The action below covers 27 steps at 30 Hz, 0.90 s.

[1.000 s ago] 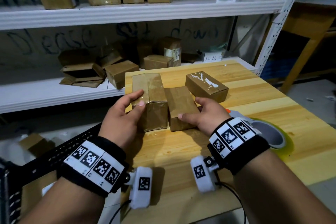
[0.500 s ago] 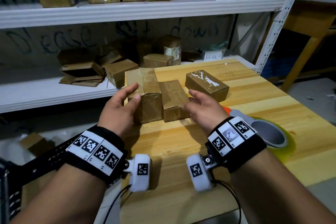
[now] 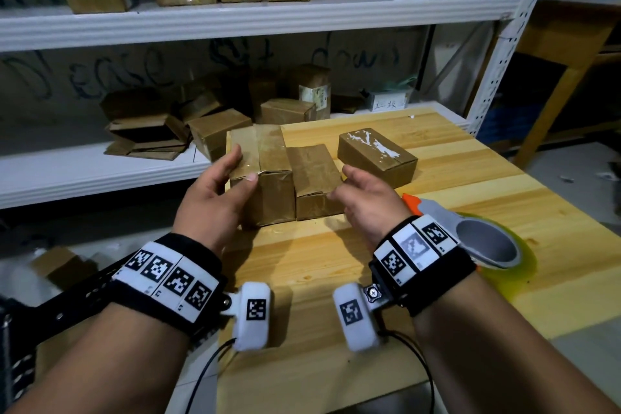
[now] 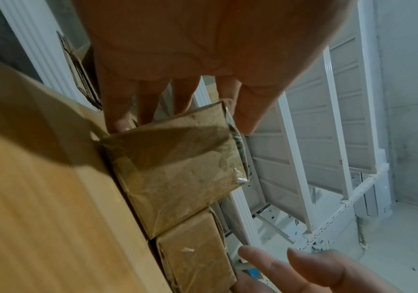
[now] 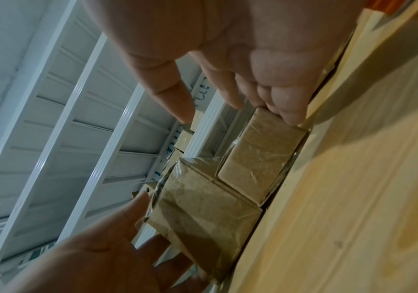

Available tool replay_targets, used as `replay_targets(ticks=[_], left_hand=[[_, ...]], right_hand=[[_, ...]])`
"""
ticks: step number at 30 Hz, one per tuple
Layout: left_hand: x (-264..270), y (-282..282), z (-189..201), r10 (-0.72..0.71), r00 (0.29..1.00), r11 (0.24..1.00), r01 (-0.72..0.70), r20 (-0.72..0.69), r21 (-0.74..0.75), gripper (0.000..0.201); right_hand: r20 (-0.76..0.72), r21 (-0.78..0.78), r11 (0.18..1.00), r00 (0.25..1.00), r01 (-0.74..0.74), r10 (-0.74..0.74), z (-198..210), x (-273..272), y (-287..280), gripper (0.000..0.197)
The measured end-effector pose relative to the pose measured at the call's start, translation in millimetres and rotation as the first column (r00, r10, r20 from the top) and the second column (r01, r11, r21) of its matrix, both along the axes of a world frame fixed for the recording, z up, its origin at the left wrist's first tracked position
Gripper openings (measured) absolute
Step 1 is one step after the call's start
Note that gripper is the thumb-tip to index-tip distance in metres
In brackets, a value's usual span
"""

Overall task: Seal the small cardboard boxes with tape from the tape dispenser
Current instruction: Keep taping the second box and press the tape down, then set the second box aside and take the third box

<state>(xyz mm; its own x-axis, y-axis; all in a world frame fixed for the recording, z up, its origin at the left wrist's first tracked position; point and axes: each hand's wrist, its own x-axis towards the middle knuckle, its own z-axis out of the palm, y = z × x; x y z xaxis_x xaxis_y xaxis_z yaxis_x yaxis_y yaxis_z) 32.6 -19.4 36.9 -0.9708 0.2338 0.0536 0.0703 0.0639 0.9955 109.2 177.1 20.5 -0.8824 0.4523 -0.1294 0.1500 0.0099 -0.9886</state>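
Note:
Two taped brown cardboard boxes stand side by side on the wooden table (image 3: 322, 265). My left hand (image 3: 242, 166) lies against the taller box (image 3: 268, 191): straight fingers along its left side, thumb tip at its near top edge. The left wrist view shows the same taller box (image 4: 177, 168) between fingers (image 4: 119, 119) and thumb. My right hand (image 3: 342, 183) hovers open, fingers spread, beside the lower box (image 3: 312, 175); in the right wrist view its fingertips (image 5: 290, 117) are at the far corner of that lower box (image 5: 255, 158). The grey and orange tape dispenser (image 3: 470, 239) lies behind my right wrist.
A third box (image 3: 376, 155) with torn white label scraps sits further back on the right. White metal shelves (image 3: 235, 17) behind and left of the table hold several more cardboard boxes. A black crate (image 3: 67, 306) is at the lower left.
Both boxes have slid away from me toward the table's back left edge. My right hand has let go of the lower box and spread its fingers; the left hand's grip has loosened.

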Motion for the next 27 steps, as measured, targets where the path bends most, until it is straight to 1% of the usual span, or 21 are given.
replay_targets(ticks=[2, 3, 5, 7, 8, 10, 13, 15, 17, 19, 23, 27], left_hand=[[0.8, -2.0, 0.5, -0.005, 1.000, 0.999, 0.004, 0.021, 0.047, 0.058], [1.1, -3.3, 1.2, -0.009, 1.000, 0.998, 0.008, 0.023, 0.066, 0.059], [1.0, -5.7, 1.2, 0.008, 1.000, 0.998, -0.007, -0.015, 0.056, 0.057], [4.3, -7.6, 3.8, 0.022, 0.998, 0.999, -0.021, -0.050, 0.029, 0.056], [5.8, -8.5, 4.8, 0.024, 0.998, 0.999, -0.022, -0.056, 0.031, 0.058], [8.6, -10.2, 5.2, 0.054, 0.995, 0.998, -0.051, -0.082, 0.038, 0.059], [16.9, -9.6, 10.5, 0.141, 0.970, 0.990, -0.142, -0.196, 0.011, 0.041], [23.3, -8.0, 13.7, 0.162, 0.952, 0.987, -0.161, -0.258, 0.025, 0.034], [32.9, -3.8, 18.0, 0.138, 0.957, 0.990, -0.128, -0.257, 0.054, 0.031], [42.4, 2.4, 19.4, 0.080, 0.973, 0.995, -0.065, -0.215, 0.076, 0.028], [56.8, 14.0, 15.7, -0.016, 0.980, 0.999, 0.024, -0.199, 0.038, 0.027], [59.2, 18.8, 9.3, -0.042, 0.978, 0.999, 0.044, -0.203, 0.009, 0.024]], right_hand=[[0.017, 0.033, 0.999, 1.000, 0.021, -0.022, 0.6, 0.9, 0.8, 0.112], [0.018, 0.049, 0.998, 0.999, 0.033, -0.034, 3.2, 3.0, 0.1, 0.110], [0.016, 0.094, 0.994, 0.998, 0.061, -0.063, 8.5, 6.9, -0.9, 0.097], [0.002, 0.128, 0.990, 0.998, 0.057, -0.058, 13.8, 12.9, -1.5, 0.080], [-0.005, 0.144, 0.988, 0.999, 0.054, -0.054, 14.3, 15.6, -0.1, 0.074], [-0.019, 0.166, 0.985, 0.998, 0.056, -0.054, 17.0, 22.4, 1.9, 0.068], [-0.080, 0.186, 0.979, 0.995, 0.080, -0.066, 22.8, 33.6, 2.9, 0.062], [-0.141, 0.172, 0.977, 0.985, 0.124, -0.101, 24.1, 40.0, 4.4, 0.056], [-0.172, 0.167, 0.972, 0.976, 0.167, -0.138, 26.0, 46.5, 6.0, 0.050], [-0.176, 0.173, 0.966, 0.971, 0.191, -0.161, 26.9, 53.3, 8.0, 0.045], [-0.172, 0.167, 0.963, 0.968, 0.211, -0.182, 24.7, 64.5, 9.5, 0.037], [-0.180, 0.180, 0.949, 0.958, 0.257, -0.225, 29.2, 74.3, 12.4, 0.029]])
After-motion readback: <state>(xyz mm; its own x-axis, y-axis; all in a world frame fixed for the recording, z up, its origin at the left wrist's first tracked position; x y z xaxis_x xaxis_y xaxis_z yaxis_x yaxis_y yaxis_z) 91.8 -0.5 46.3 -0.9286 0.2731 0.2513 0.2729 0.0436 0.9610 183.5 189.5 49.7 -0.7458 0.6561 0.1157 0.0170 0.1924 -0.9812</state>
